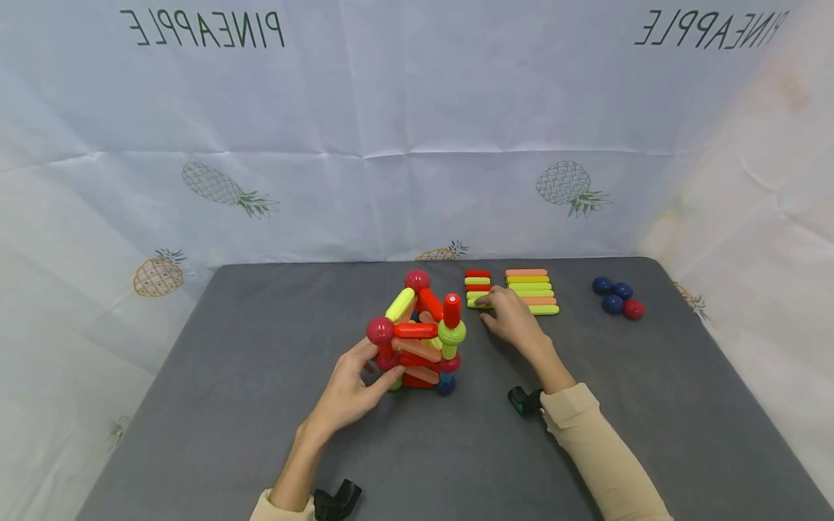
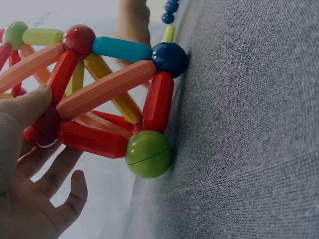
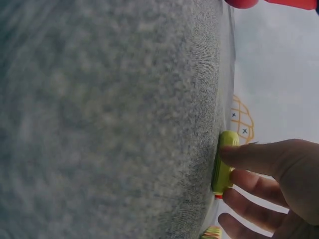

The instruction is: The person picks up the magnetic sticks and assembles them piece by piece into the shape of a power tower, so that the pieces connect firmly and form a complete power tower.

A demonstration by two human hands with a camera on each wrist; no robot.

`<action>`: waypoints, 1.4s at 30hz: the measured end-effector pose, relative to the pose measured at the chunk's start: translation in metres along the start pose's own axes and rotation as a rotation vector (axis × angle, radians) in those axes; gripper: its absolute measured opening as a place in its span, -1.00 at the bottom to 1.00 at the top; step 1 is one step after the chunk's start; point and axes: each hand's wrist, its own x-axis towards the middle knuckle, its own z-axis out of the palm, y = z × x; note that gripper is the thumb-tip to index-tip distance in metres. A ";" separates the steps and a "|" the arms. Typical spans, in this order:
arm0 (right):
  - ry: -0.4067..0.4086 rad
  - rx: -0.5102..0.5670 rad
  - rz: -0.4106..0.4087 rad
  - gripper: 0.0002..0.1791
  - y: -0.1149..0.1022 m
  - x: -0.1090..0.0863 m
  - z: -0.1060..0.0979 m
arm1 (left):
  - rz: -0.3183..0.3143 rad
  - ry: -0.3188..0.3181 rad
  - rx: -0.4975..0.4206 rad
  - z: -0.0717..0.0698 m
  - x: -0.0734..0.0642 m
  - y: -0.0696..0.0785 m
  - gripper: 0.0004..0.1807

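Observation:
My left hand (image 1: pixel 355 383) grips a lower red ball (image 2: pixel 47 124) of a built frame of magnetic sticks and balls (image 1: pixel 417 331), thumb on the near side. The frame stands upright on the grey table, with a dark blue ball (image 2: pixel 169 59) and a green ball (image 2: pixel 148 153) at its base. On top, a red stick (image 1: pixel 452 311) points up from a green ball-shaped piece. To the right, my right hand (image 1: pixel 511 316) pinches a short yellow-green stick (image 3: pixel 224 164) on the table, thumb on its near side and fingertips at its upper edge.
Short red and yellow-green sticks (image 1: pixel 478 274) lie in a column behind the right hand. Beside them is a column of longer orange and yellow sticks (image 1: pixel 528 279). Several blue balls (image 1: pixel 612 304) and one red ball (image 1: pixel 633 310) sit farther right. A pineapple-print cloth (image 1: pixel 391 108) hangs behind the table.

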 end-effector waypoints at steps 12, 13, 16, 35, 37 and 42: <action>0.026 -0.052 -0.005 -0.61 -0.004 0.006 0.004 | -0.006 -0.016 0.000 -0.003 0.000 0.003 -0.69; 0.017 -0.035 0.000 -0.61 -0.003 0.006 0.004 | -0.007 -0.015 0.000 -0.002 0.000 0.003 -0.69; -0.010 0.023 -0.012 -0.62 -0.002 0.008 0.007 | -0.007 -0.011 -0.003 -0.001 0.001 0.003 -0.67; 0.716 0.972 -0.283 -0.66 -0.094 -0.046 -0.131 | 0.036 0.061 -0.039 0.015 0.002 0.008 -0.60; 0.724 1.018 -0.378 -0.67 -0.110 -0.057 -0.140 | 0.038 0.066 -0.037 0.015 0.002 0.008 -0.60; 0.666 0.990 -0.539 -0.64 -0.142 -0.074 -0.146 | 0.047 0.064 -0.033 0.016 0.002 0.008 -0.59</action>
